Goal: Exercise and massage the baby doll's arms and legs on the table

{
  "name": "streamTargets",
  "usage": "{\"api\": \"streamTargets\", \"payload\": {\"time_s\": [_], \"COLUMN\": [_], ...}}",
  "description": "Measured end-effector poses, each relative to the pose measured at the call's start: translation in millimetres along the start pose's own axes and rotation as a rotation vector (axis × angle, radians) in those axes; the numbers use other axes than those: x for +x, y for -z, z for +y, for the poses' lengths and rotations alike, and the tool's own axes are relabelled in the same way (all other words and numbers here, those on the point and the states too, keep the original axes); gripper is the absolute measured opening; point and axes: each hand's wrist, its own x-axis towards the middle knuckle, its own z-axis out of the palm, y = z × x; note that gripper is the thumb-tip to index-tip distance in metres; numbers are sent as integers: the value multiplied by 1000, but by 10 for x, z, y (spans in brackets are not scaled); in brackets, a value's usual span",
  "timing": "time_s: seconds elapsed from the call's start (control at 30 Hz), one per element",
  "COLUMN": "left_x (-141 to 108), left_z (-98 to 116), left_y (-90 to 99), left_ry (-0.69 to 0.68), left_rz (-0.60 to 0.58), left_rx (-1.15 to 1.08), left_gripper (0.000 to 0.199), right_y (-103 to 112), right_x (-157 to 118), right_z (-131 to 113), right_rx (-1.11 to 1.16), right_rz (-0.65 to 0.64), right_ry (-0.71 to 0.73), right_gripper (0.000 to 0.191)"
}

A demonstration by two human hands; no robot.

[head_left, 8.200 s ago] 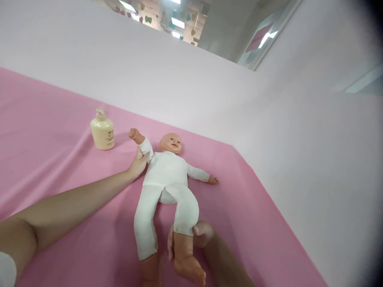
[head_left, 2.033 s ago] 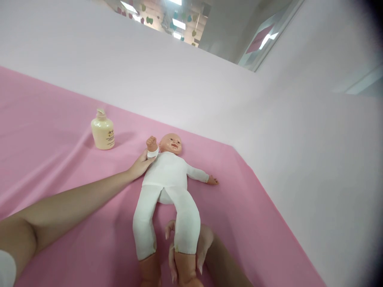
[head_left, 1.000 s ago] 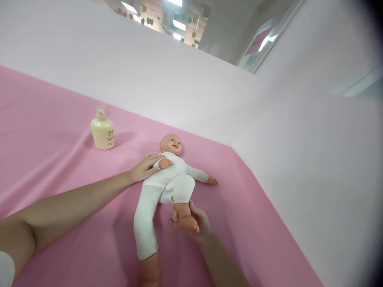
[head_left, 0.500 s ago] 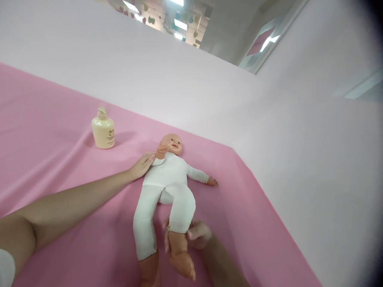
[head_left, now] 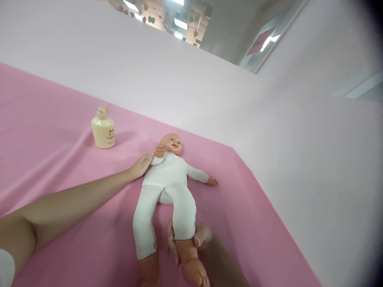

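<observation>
A baby doll (head_left: 167,171) with a white cloth body lies on its back on a pink sheet (head_left: 245,223). At the doll's shoulder, on the left side of the picture, my left hand (head_left: 141,165) is closed around its raised arm, fingers partly hidden behind it. My right hand (head_left: 203,236) wraps the lower leg on the right side from beneath, thumb on one side and fingers on the other, just above the bare foot. The doll's other leg lies straight, its foot cut off by the lower picture edge.
A cream pump bottle (head_left: 103,131) stands upright on the sheet, left of the doll's head. White walls (head_left: 191,91) rise behind and to the right. A window (head_left: 185,24) at the top shows lights and hanging decorations.
My right hand has shifted slightly right and down with the doll's leg, and that foot now sits lower. My left hand stays on the doll's arm.
</observation>
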Motion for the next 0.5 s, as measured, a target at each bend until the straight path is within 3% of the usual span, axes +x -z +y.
{"api": "streamTargets", "payload": {"time_s": [0.2, 0.37, 0.5], "left_x": [-1, -31, -44], "left_z": [-43, -54, -37], "left_y": [3, 15, 28], "left_ry": [-100, -183, -239], "left_rz": [-23, -70, -113], "left_rx": [83, 139, 171], "left_gripper": [65, 60, 57], "right_y": [136, -106, -243], "right_x": [-43, 59, 138], "right_z": [-15, -145, -243], "right_rx": [-45, -35, -4], "right_rz": [58, 305, 412], "right_ry": [-15, 228, 281], "right_gripper": [68, 67, 65]}}
